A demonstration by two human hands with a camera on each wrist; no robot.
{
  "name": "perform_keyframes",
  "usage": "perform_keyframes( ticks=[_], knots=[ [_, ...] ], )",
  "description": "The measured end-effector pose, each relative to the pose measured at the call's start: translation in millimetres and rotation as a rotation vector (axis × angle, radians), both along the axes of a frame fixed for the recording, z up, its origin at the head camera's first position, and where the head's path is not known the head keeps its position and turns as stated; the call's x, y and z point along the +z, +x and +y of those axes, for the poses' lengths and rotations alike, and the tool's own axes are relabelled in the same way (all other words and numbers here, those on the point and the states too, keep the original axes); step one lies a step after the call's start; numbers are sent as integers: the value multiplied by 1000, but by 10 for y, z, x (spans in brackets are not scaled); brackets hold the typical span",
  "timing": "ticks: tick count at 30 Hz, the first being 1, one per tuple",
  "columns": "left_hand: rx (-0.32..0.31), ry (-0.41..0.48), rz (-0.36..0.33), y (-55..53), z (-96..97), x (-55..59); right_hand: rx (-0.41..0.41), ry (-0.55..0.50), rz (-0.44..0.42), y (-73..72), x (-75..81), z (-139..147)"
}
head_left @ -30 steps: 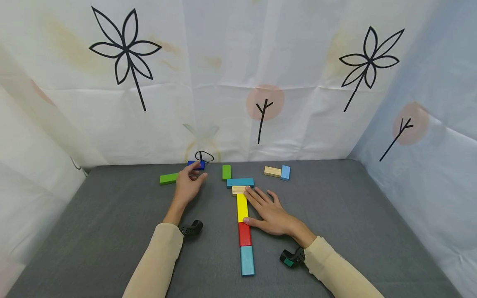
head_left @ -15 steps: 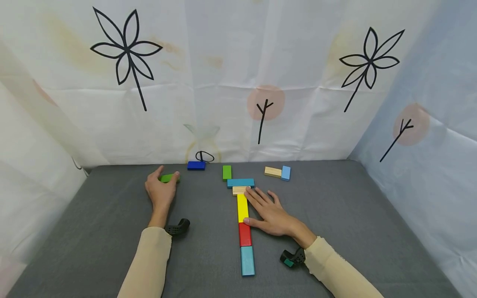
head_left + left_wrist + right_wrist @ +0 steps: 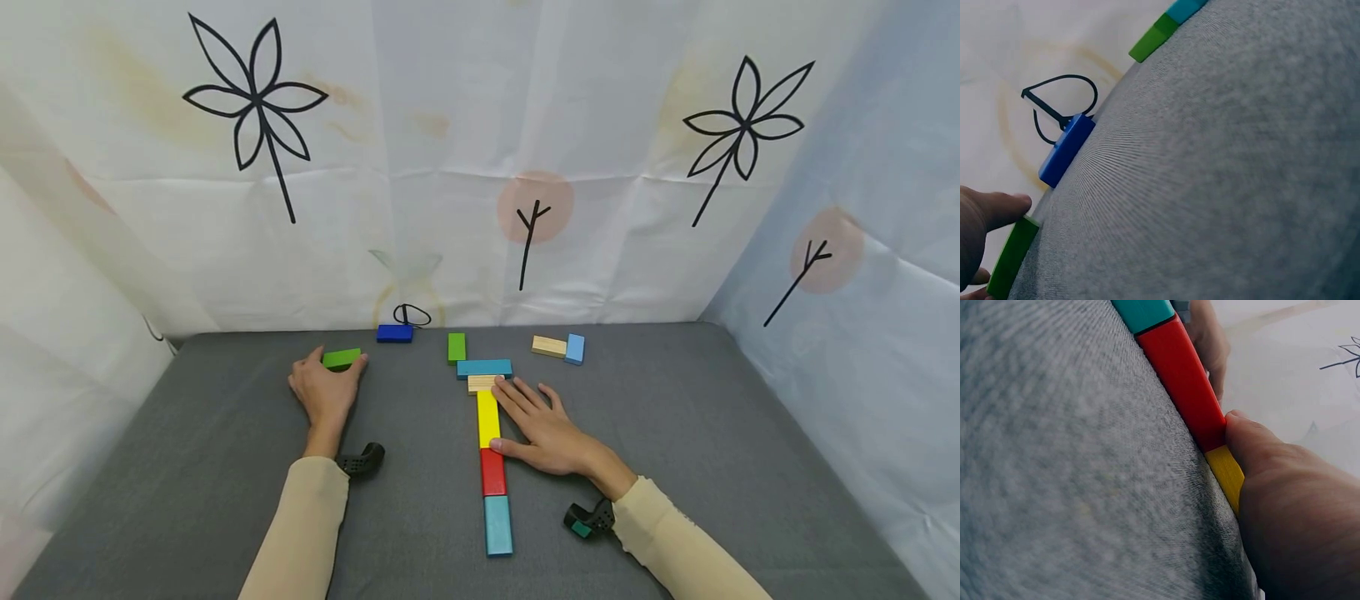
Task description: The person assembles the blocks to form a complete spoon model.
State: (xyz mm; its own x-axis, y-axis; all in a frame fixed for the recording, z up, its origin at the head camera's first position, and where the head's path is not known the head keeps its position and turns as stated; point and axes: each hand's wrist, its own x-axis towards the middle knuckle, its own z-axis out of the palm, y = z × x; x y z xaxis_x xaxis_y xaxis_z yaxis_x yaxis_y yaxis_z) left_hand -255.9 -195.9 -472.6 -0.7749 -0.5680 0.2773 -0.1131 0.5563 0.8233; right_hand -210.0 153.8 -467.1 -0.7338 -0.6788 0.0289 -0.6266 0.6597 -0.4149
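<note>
My left hand (image 3: 326,396) pinches a green block (image 3: 342,359) lengthwise, thumb at its right end and fingers at its left. In the left wrist view the thumb touches one end of that green block (image 3: 1013,257). My right hand (image 3: 547,433) lies with straight fingers beside a column of blocks. Its fingertips reach a wooden block (image 3: 482,384) and its thumb rests where a yellow block (image 3: 487,419) meets a red block (image 3: 492,472). A teal block (image 3: 498,525) ends the column nearest me. A blue-teal block (image 3: 483,368) lies crosswise beyond the wooden one.
A dark blue block (image 3: 394,334) lies at the table's back edge. A second green block (image 3: 457,348) touches the crosswise block's left end. Back right, another wooden block (image 3: 549,346) and a light blue block (image 3: 574,348) touch. A white printed cloth (image 3: 450,167) stands behind the grey table (image 3: 675,417).
My left hand has moved left from beside the dark blue block to the green block and taken hold of its ends. My right hand has stayed where it was.
</note>
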Motion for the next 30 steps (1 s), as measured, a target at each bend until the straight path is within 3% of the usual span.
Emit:
perform_keyframes(
  ticks=[11,16,23,30],
  knots=[
    [34,-22,-34,14,46,35,10,-28,16,2,-11,20],
    [15,28,-66,27,69,70,4,-20,11,3,-23,31],
    [-144,141,-90,32,182,229,9,-19,17,13,-3,16],
    [-418,99,-78,-38,493,383,9,-15,20,7,7,6]
  ],
)
